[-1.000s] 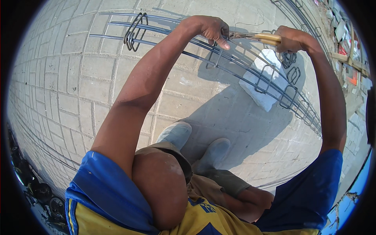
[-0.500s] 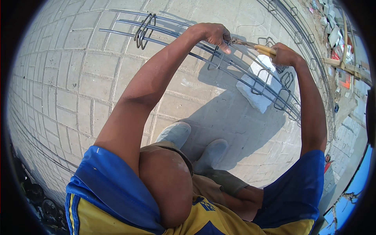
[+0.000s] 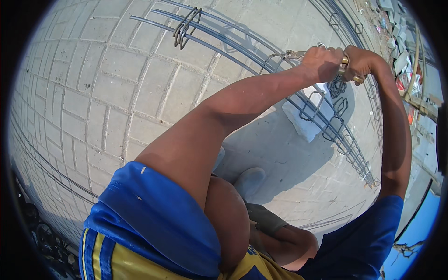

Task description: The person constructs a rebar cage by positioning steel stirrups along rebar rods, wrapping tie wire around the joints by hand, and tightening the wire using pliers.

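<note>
A long cage of steel reinforcing bars runs from the upper left to the right, with bent-wire stirrups around it. At its far side are pincers with yellowish handles; their metal head lies beside a stirrup on the bars. My left hand is closed round the handles behind that head. Close against it, my right hand is closed on the handle ends. Whether the jaws grip a wire is too small to tell. Several stirrups are bunched near the bars' left end.
A white block lies beneath the cage, with loose stirrups beside it. Another bar cage stretches along the far right. Rubble and wooden poles lie beyond. My shoe rests on the paving.
My left hand has left the spot by the pincers' head and taken hold of their handles beside my right hand. Both hands sit further right, and the view has shifted.
</note>
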{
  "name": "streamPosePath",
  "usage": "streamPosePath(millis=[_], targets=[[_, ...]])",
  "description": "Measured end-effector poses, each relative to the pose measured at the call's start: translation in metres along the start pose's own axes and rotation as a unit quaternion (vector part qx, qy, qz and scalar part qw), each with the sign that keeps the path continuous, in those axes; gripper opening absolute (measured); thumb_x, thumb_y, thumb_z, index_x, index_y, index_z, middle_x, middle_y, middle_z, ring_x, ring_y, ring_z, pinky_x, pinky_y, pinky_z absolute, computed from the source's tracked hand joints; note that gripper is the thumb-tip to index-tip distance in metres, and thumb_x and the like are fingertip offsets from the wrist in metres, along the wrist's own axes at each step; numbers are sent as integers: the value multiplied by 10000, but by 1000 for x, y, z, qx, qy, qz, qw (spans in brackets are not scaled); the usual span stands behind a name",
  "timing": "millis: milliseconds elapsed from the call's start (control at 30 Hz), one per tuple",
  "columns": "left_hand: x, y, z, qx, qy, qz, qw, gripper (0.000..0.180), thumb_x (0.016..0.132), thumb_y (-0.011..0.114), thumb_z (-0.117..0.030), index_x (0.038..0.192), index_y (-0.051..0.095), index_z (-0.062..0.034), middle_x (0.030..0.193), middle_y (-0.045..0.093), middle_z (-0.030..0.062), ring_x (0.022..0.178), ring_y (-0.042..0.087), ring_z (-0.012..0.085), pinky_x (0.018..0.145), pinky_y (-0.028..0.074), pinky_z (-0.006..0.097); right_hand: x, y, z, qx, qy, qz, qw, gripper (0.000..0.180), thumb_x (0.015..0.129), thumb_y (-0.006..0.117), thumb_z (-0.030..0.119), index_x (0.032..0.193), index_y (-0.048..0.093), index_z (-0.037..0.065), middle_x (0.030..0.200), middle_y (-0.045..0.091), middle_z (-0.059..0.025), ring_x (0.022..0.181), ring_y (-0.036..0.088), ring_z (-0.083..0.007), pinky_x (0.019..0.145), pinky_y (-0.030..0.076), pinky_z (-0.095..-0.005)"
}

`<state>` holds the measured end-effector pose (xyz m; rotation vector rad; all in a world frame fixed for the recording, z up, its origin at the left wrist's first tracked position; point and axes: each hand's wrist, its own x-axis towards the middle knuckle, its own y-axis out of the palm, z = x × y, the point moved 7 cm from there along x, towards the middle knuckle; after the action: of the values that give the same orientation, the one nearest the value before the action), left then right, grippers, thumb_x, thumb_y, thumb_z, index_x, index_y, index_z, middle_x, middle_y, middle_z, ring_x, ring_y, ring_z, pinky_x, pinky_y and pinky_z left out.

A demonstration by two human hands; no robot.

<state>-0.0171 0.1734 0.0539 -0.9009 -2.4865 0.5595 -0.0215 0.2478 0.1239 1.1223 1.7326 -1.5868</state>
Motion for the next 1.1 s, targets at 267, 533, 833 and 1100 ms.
streamPosePath(millis=[267,533,833,1100], targets=[[-1,-9,-20,-21,-54,34,998,312,806,685,-276,971,659,-12,917,705,191,890,704,319,761,539,420,-2,-11,-8,-70,-21,-40,997,194,681,746,22,824,632,-44,647,628,-169,572,647,-299,517,501,-404],[-21,46,-24,90,120,40,988,246,807,676,-157,1025,636,-50,1030,692,140,947,701,304,790,559,406,-7,90,-19,268,-43,36,962,171,704,678,21,854,602,-15,641,600,-92,456,565,-149,374,424,-267],[5,-5,-24,-18,24,37,999,301,705,709,-153,939,632,20,939,689,229,850,704,356,745,557,442,-72,40,23,-338,-88,-620,703,324,831,623,154,1137,613,51,1146,638,-109,1166,580,-231,975,422,-360],[-8,-9,-30,8,39,-145,989,330,739,706,-144,988,587,38,927,674,209,885,687,403,761,541,462,10,12,-21,43,33,63,997,191,685,751,11,814,629,-59,575,609,-151,475,626,-202,397,473,-364]])
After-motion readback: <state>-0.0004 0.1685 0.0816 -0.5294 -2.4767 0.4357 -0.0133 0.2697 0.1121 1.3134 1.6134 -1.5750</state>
